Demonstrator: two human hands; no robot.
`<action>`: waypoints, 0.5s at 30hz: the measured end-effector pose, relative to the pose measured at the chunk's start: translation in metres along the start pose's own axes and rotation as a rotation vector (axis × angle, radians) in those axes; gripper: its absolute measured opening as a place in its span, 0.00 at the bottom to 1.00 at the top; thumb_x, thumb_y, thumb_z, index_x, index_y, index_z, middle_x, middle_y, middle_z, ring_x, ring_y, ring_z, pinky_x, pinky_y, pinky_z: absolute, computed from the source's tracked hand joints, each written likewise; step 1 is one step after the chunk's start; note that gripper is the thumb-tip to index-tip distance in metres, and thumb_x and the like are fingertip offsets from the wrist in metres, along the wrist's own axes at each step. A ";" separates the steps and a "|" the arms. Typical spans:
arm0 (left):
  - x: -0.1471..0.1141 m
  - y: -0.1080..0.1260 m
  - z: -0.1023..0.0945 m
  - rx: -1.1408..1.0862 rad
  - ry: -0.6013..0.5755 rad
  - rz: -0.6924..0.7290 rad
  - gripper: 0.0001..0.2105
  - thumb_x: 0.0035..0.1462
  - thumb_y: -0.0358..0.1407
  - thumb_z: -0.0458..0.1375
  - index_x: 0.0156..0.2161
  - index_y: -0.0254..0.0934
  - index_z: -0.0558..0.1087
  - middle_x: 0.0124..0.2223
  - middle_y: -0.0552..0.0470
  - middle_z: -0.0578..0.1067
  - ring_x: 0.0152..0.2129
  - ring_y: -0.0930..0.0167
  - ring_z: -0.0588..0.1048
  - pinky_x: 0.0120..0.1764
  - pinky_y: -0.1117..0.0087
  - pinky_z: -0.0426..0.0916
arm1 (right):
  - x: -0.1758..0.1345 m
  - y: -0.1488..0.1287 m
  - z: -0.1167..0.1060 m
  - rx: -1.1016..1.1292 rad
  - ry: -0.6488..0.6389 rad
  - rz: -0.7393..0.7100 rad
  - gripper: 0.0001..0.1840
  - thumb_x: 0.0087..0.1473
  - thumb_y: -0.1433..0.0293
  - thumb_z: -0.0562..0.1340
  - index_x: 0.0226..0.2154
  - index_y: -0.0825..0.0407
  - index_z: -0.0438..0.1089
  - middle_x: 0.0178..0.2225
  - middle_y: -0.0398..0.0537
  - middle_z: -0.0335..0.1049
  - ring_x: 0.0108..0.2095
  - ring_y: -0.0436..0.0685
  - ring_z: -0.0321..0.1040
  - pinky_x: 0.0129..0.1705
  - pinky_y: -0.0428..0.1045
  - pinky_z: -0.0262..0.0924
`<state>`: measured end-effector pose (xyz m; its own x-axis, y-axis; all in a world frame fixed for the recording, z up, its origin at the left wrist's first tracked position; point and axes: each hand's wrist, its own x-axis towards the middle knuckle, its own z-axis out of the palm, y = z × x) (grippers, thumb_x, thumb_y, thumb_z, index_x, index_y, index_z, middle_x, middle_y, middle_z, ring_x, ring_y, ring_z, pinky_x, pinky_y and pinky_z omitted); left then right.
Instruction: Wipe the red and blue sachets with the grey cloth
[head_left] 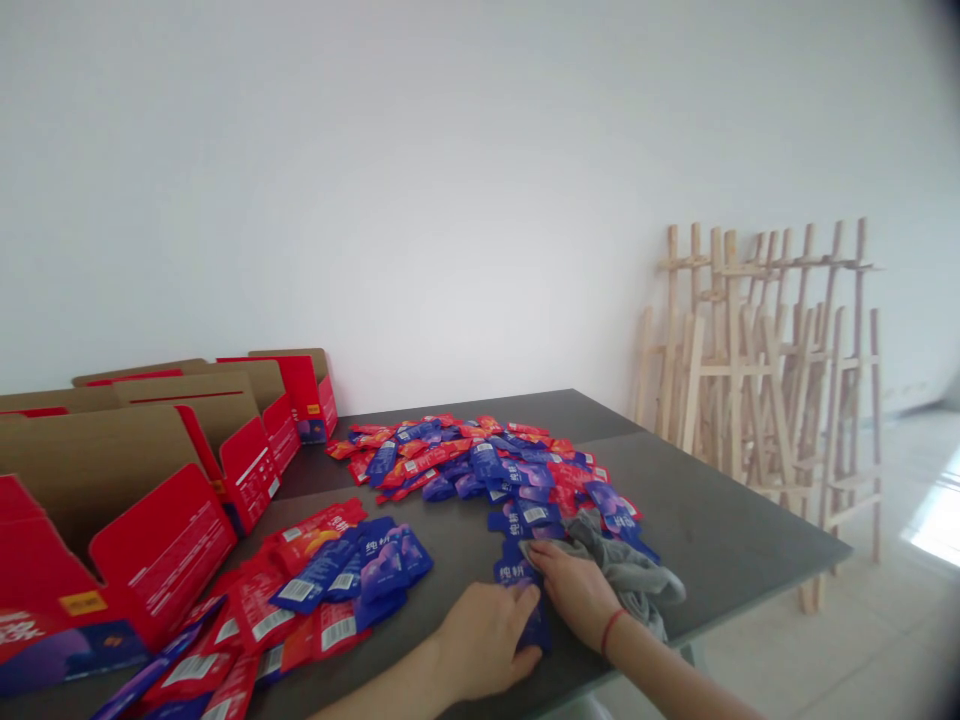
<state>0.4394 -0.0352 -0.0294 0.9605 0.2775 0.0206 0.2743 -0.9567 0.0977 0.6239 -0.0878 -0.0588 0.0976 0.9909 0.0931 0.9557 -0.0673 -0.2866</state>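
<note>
Near the table's front edge, my left hand (487, 635) is closed with thumb and fingers on a blue pouch (534, 630), part of which is hidden behind the fingers. Just to its right, my right hand (576, 590), with a red band at the wrist, presses a bunched grey cloth (630, 570) beside the pouches. Its fingertips rest at another blue pouch (514, 565). Beyond both hands spreads a large heap of red and blue pouches (480, 460). A second, smaller pile of pouches (330, 570) lies to the left of my left hand.
Open red cardboard boxes (172, 550) stand in a row along the left side of the dark table (720, 520). The table's right edge drops to a tiled floor (877, 630). Several wooden easels (735, 370) lean near the white wall (465, 200) at the right.
</note>
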 end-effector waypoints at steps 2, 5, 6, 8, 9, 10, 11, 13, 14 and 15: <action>0.009 0.007 -0.004 0.100 -0.079 0.035 0.26 0.60 0.39 0.55 0.60 0.27 0.64 0.43 0.34 0.78 0.34 0.53 0.79 0.36 0.55 0.74 | 0.004 0.000 0.002 0.002 0.027 0.029 0.31 0.51 0.80 0.52 0.55 0.50 0.71 0.61 0.51 0.65 0.56 0.61 0.67 0.57 0.53 0.60; 0.016 0.006 -0.008 0.187 -0.125 0.066 0.25 0.58 0.31 0.53 0.61 0.27 0.62 0.39 0.34 0.79 0.31 0.54 0.79 0.33 0.57 0.73 | 0.005 0.000 0.004 0.016 0.073 0.065 0.30 0.51 0.80 0.52 0.54 0.51 0.72 0.59 0.50 0.68 0.56 0.59 0.67 0.58 0.51 0.60; 0.016 0.003 -0.008 0.175 -0.114 0.048 0.25 0.58 0.29 0.52 0.61 0.28 0.63 0.39 0.35 0.79 0.32 0.54 0.79 0.34 0.57 0.73 | 0.004 0.000 0.005 0.024 0.088 0.070 0.29 0.52 0.80 0.51 0.53 0.51 0.72 0.58 0.51 0.68 0.56 0.59 0.68 0.58 0.51 0.60; 0.014 -0.007 -0.007 0.071 -0.026 -0.057 0.25 0.58 0.27 0.50 0.61 0.32 0.63 0.40 0.38 0.79 0.35 0.56 0.79 0.39 0.58 0.72 | 0.002 0.000 0.005 0.042 0.108 0.067 0.29 0.52 0.80 0.51 0.53 0.51 0.73 0.58 0.50 0.69 0.55 0.58 0.68 0.57 0.50 0.60; 0.012 -0.012 -0.005 -0.026 0.043 -0.134 0.25 0.58 0.26 0.50 0.62 0.34 0.61 0.41 0.40 0.79 0.37 0.57 0.79 0.40 0.59 0.72 | 0.001 0.000 0.006 0.052 0.112 0.057 0.29 0.52 0.80 0.51 0.53 0.51 0.73 0.57 0.50 0.69 0.55 0.58 0.69 0.57 0.50 0.60; 0.009 -0.016 -0.001 -0.159 0.111 -0.215 0.27 0.58 0.25 0.49 0.64 0.36 0.58 0.41 0.42 0.79 0.37 0.59 0.80 0.41 0.61 0.72 | 0.001 0.000 0.005 0.062 0.113 0.043 0.29 0.51 0.80 0.51 0.53 0.51 0.73 0.57 0.49 0.69 0.54 0.58 0.69 0.57 0.51 0.60; 0.006 -0.019 0.004 -0.321 0.164 -0.288 0.30 0.58 0.25 0.47 0.66 0.37 0.54 0.40 0.45 0.79 0.35 0.63 0.80 0.39 0.64 0.72 | 0.000 0.000 0.005 0.073 0.110 0.026 0.29 0.51 0.80 0.52 0.53 0.50 0.73 0.57 0.48 0.69 0.54 0.58 0.69 0.57 0.51 0.60; -0.003 -0.021 0.016 -0.648 0.205 -0.386 0.34 0.59 0.24 0.45 0.69 0.37 0.42 0.36 0.50 0.78 0.27 0.68 0.79 0.32 0.70 0.71 | 0.000 0.000 0.004 0.097 0.098 -0.015 0.30 0.51 0.79 0.52 0.54 0.49 0.72 0.58 0.47 0.69 0.55 0.58 0.68 0.58 0.51 0.59; -0.008 -0.020 0.022 -0.763 0.195 -0.399 0.35 0.59 0.24 0.45 0.69 0.37 0.38 0.34 0.53 0.78 0.23 0.70 0.78 0.29 0.72 0.69 | 0.001 0.001 0.004 0.110 0.088 -0.038 0.30 0.51 0.79 0.52 0.54 0.49 0.72 0.58 0.46 0.69 0.56 0.58 0.67 0.59 0.51 0.58; -0.013 -0.019 0.026 -0.819 0.181 -0.398 0.36 0.58 0.25 0.46 0.69 0.36 0.38 0.32 0.55 0.77 0.21 0.71 0.76 0.27 0.73 0.68 | 0.001 0.002 0.003 0.122 0.076 -0.064 0.31 0.51 0.79 0.52 0.55 0.49 0.72 0.59 0.45 0.68 0.57 0.57 0.66 0.60 0.50 0.57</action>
<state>0.4232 -0.0231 -0.0572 0.7614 0.6480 -0.0169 0.3976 -0.4463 0.8017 0.6251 -0.0863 -0.0625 0.0633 0.9806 0.1856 0.9202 0.0146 -0.3911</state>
